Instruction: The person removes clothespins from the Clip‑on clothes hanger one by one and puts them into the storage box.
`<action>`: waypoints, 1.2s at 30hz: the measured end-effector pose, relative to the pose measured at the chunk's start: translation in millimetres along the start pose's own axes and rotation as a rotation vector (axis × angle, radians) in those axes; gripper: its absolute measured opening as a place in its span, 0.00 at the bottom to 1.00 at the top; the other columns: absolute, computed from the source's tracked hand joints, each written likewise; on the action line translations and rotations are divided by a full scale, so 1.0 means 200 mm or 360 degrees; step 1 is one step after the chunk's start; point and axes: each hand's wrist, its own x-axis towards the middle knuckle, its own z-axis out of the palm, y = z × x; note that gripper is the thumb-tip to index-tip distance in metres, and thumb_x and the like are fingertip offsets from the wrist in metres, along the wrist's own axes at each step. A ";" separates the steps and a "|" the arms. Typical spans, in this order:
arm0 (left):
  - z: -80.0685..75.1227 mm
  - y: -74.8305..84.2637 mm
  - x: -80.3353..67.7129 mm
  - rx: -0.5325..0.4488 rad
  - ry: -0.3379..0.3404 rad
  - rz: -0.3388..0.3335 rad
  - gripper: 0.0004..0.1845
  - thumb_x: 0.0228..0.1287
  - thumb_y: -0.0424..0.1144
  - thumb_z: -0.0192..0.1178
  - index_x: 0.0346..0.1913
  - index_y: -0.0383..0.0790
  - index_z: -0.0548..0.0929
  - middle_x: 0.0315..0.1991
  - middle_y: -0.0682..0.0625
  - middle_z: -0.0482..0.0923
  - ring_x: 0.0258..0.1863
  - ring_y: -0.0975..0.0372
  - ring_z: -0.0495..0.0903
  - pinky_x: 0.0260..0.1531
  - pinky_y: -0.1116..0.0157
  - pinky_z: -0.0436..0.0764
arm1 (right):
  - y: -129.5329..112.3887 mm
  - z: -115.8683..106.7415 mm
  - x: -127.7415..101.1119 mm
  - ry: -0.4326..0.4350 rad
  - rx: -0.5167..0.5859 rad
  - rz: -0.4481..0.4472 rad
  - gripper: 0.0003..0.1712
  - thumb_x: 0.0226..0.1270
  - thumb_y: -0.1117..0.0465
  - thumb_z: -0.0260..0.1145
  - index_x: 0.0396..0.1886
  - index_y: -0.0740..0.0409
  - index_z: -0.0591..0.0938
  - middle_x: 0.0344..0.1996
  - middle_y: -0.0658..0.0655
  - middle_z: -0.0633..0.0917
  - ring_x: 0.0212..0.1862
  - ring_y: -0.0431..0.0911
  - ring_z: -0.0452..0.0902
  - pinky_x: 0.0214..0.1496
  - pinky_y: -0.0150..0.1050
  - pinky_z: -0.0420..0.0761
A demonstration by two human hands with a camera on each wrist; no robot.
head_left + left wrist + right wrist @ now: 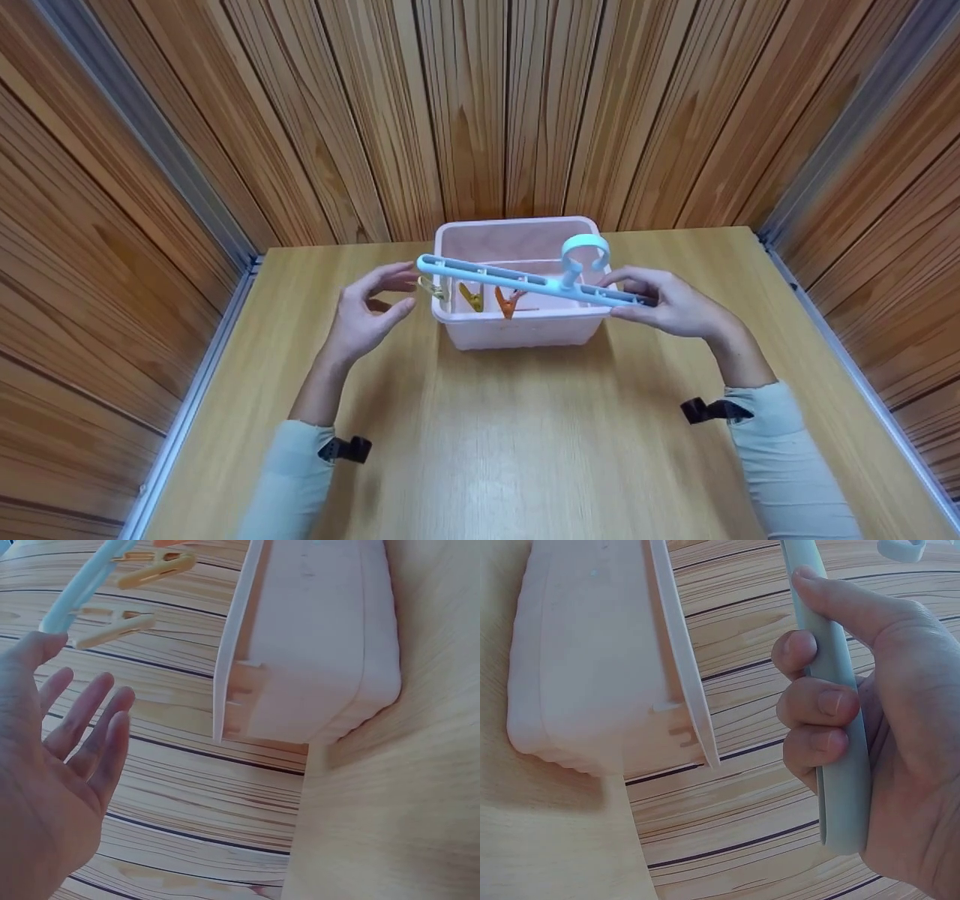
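A light blue clip hanger (525, 281) with a round hook is held level above a pale pink plastic basket (525, 330). My right hand (667, 304) grips the hanger's right end (832, 727), fingers curled round the bar. Yellow and orange clothespins (471, 298) hang from the bar into the basket; the left wrist view catches two clothespins (135, 596) under the bar's left end. My left hand (367, 311) hovers open just left of the bar's left tip, fingers spread (82, 727), touching nothing.
The basket stands at the far middle of a wooden table (525, 450), close to the wood-panelled back wall (480, 112). Panelled side walls with metal rails close in the table on the left and right.
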 end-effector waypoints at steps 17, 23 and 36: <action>0.06 0.00 0.01 -0.0411 -0.0037 -0.0029 0.28 0.75 0.23 0.67 0.75 0.32 0.81 0.69 0.34 0.87 0.70 0.42 0.88 0.64 0.65 0.90 | 0.00 0.00 -0.01 0.0104 0.0111 -0.0087 0.23 0.77 0.72 0.72 0.68 0.60 0.84 0.34 0.45 0.85 0.31 0.42 0.74 0.36 0.32 0.77; 0.08 0.01 0.02 -0.0456 -0.0018 -0.0034 0.30 0.74 0.22 0.67 0.77 0.31 0.78 0.69 0.33 0.86 0.70 0.42 0.87 0.66 0.60 0.90 | 0.00 0.01 -0.01 0.0087 0.0141 -0.0082 0.21 0.78 0.72 0.71 0.67 0.61 0.83 0.33 0.44 0.84 0.30 0.41 0.73 0.35 0.32 0.76; 0.12 0.06 0.06 -0.0566 -0.0051 -0.0068 0.29 0.73 0.22 0.68 0.75 0.27 0.79 0.68 0.34 0.88 0.61 0.64 0.91 0.62 0.64 0.91 | 0.02 0.00 0.00 0.0047 0.0219 -0.0116 0.21 0.78 0.74 0.69 0.67 0.65 0.83 0.37 0.44 0.87 0.32 0.40 0.75 0.36 0.32 0.76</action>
